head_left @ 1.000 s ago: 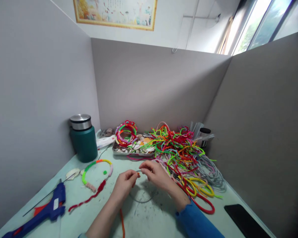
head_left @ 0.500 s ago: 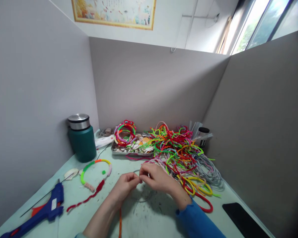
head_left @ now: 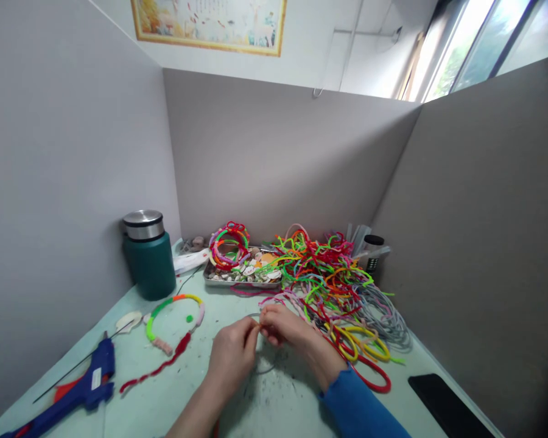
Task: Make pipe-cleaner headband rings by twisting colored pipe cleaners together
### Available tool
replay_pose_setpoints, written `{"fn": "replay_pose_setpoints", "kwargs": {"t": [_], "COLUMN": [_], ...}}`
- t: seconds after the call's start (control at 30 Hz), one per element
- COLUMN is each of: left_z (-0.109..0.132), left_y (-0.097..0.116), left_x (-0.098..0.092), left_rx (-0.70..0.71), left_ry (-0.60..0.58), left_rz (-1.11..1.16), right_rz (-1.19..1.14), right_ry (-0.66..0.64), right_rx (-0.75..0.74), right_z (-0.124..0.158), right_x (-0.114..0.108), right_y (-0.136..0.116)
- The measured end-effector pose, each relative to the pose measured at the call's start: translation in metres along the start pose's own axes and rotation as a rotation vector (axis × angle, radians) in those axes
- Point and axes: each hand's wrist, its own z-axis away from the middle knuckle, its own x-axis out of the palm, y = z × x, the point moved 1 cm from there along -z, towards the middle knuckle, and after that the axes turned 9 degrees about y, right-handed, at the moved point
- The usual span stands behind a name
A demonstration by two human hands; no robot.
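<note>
At a thin grey ring, left hand and right hand pinch an orange strand.

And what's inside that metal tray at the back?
Many small pieces, mostly pale, some green or orange, lie in the metal tray. Colourful rings overlap its left part and loose strands overlap its right side; what lies beneath them is covered.

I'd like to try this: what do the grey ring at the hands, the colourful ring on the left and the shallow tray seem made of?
Grey ring: perhaps wire or plastic cord; thin and smooth-looking, but partly hidden.
Colourful ring: matte, probably chenille stem, as its red tail looks fluffy.
Shallow tray: probably metal, given its silvery shine.
</note>
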Motion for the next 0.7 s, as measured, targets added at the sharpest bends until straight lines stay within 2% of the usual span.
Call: {"fn": "replay_pose_setpoints", "kwargs": {"t": [0.13,0.2,0.23,0.4,0.53,0.6,0.7], "left_z": [-0.012,-0.013,-0.013,-0.010,-0.009,-0.010,-0.011], "left_y": [-0.009,-0.012,-0.013,-0.014,-0.015,-0.015,-0.015], "left_x": [-0.003,-0.004,-0.005,-0.006,-0.005,-0.005,-0.005], "left_rx": [-0.411,-0.601,-0.659,-0.702,-0.720,-0.703,-0.613], "left_ry": [-0.001,-0.043,-0.068,-0.187,-0.252,-0.248,-0.182], "left_rz": [0.338,0.495,0.560,0.749,0.804,0.786,0.663], "right_rz": [0.178,0.321,0.371,0.451,0.501,0.546,0.639], "right_ry": [0.187,0.228,0.226,0.227,0.214,0.221,0.247], "right_rx": [-0.400,-0.589,-0.638,-0.772,-0.803,-0.796,-0.765], "right_z": [0.007,0.010,0.010,0.011,0.011,0.012,0.014], "right_x": [-0.002,-0.002,-0.001,0.003,0.003,0.004,0.007], "right_y": [-0.012,-0.015,-0.015,-0.012,-0.011,-0.010,-0.008]}}
